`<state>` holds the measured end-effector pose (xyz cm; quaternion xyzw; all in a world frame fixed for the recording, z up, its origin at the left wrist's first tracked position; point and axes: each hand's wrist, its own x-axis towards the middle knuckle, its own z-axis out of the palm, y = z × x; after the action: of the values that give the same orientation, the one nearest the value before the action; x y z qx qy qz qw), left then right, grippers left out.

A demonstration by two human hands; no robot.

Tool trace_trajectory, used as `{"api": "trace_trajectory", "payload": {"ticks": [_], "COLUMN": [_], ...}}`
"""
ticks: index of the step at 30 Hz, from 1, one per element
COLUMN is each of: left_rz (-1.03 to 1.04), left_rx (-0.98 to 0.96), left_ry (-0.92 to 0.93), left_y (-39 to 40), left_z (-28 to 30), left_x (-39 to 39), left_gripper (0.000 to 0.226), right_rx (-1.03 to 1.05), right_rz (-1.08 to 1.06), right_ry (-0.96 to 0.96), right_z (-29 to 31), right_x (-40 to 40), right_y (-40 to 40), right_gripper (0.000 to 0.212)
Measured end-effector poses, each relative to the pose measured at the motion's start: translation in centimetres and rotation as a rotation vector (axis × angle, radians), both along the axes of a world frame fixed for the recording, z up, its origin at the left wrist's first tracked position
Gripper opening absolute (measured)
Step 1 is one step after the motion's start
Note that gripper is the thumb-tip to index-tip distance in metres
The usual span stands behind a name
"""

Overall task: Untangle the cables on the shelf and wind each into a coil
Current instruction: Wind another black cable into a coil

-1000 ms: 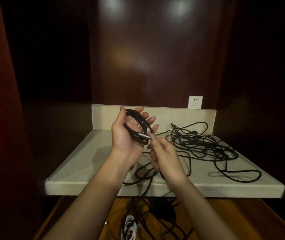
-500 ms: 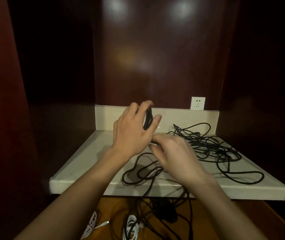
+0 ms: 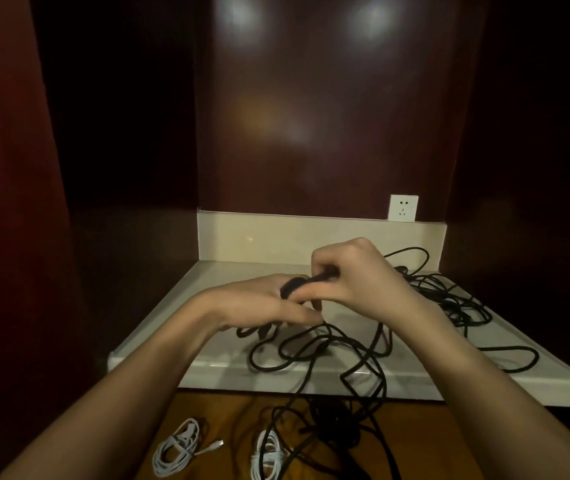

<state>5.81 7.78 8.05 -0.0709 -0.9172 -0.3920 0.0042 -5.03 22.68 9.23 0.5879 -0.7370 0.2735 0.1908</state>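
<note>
Two white cable coils lie nearest you on the brown wooden surface below the shelf: one coil (image 3: 177, 451) at lower left and a second coil (image 3: 267, 455) just right of it, with black cable (image 3: 382, 382) hanging over the shelf's front edge and pooling beside them. Above, your forearms reach in over the pale shelf (image 3: 159, 336). Your left hand (image 3: 259, 303) is held palm down over the front of the shelf, its fingers extended toward the right, with a black coil (image 3: 292, 287) looped round them. Your right hand (image 3: 356, 275) meets it from the right, fingers curled and pinching that same coil at its upper end; the two hands touch. Loose black loops (image 3: 287, 355) sprawl on the shelf directly beneath your hands, some running off the edge. Farther back and to the right, the main tangle (image 3: 449, 299) of black cable covers the rear right part of the shelf, one long loop reaching toward its front right corner. Behind it rises the shelf's low pale back wall, and a white wall socket (image 3: 403, 207) sits on the dark glossy wood panel above.
</note>
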Motion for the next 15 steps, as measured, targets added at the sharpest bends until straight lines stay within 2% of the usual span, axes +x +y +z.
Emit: {"api": "trace_trajectory", "payload": {"ticks": [3,5,9,12,15], "left_rz": [0.004,0.021,0.009,0.014,0.075], "left_rx": [0.105,0.254,0.528,0.761,0.930], "left_ry": [-0.087,-0.101,-0.095,-0.101,-0.043], "left_y": [-0.4,-0.9,-1.3,-2.0,-2.4], "left_z": [-0.5,-0.9,-1.2,-1.4,-1.7], "left_x": [0.2,0.3,0.0,-0.2,-0.7], "left_gripper": [0.035,0.042,0.053,0.058,0.060], "right_rx": [0.094,0.098,0.033,0.014,-0.148], "right_rz": [0.263,0.343,0.341,0.317,0.340], "right_ry": [-0.441,-0.608,-0.769,-0.783,-0.930], "right_z": [0.3,0.8,1.3,0.9,0.5], "right_x": [0.1,-0.2,-1.1,-1.4,-1.8], "right_y": [-0.1,0.2,0.4,0.4,0.0], "right_gripper": [0.034,0.026,0.015,0.022,0.023]}}
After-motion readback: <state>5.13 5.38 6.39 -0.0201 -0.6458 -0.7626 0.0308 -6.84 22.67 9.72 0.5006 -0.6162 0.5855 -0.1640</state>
